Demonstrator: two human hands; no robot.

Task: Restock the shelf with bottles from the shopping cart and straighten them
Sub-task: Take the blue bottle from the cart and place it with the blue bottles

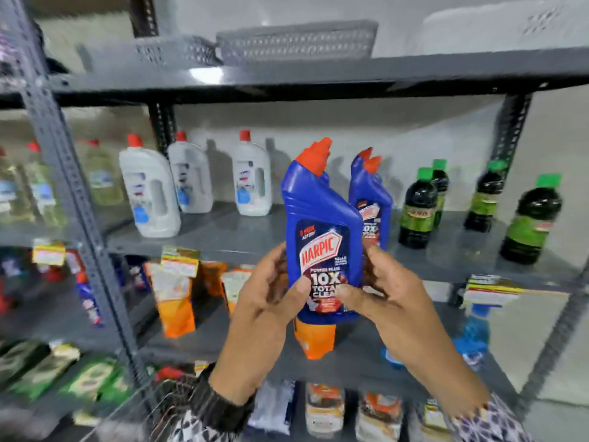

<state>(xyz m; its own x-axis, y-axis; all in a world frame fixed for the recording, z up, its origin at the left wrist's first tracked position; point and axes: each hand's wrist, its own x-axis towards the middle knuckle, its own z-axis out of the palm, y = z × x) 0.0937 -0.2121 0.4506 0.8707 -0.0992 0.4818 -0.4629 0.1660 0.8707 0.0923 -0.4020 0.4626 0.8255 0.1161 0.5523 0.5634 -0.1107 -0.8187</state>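
blue bottle [322, 231]: upright, held in the air before the shelf [223, 232] front edge | left hand [271, 301]: grip closed on its lower left side | right hand [379, 295]: grip closed on its lower right side | second blue bottle [371, 199]: on shelf just behind

Blue bottle [322, 231] label: "HARPIC", "10X"

Blue Harpic bottle [322, 237] with orange-red cap, held at centre. White bottles [149, 193], red-capped, at ten o'clock. Dark bottles [529, 218], green caps and labels, at three o'clock. Grey shelf [223, 231]; orange pouches [175, 301] at eight o'clock.
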